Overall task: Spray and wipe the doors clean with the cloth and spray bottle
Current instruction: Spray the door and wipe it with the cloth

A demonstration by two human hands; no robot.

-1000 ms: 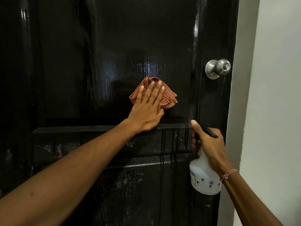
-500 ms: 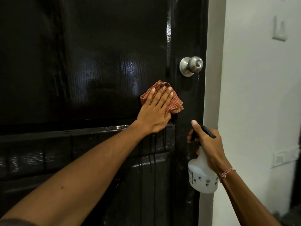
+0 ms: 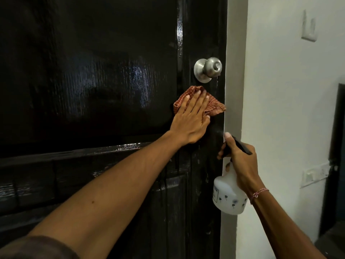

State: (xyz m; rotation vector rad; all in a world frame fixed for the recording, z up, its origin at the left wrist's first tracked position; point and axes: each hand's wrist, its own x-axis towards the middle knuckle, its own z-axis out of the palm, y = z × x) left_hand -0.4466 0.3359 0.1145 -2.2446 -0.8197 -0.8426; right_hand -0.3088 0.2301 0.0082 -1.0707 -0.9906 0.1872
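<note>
A glossy black panelled door (image 3: 104,86) fills the left and centre, wet and streaked with drips. My left hand (image 3: 190,120) presses an orange checked cloth (image 3: 214,107) flat against the door's right stile, fingers straight, just below the silver round knob (image 3: 208,69). My right hand (image 3: 240,159) grips the black trigger head of a white spray bottle (image 3: 228,197), held by the door's right edge with the nozzle towards the door. A red thread bracelet circles that wrist.
A white wall (image 3: 280,90) and door frame stand right of the door. Wall switch plates (image 3: 314,176) sit at the right, a small white fitting (image 3: 309,27) higher up, and a dark opening (image 3: 336,156) at the far right edge.
My left hand has slid the cloth rightward across the door panel onto the stile under the knob. The view has turned right. The right hand stays on the bottle.
</note>
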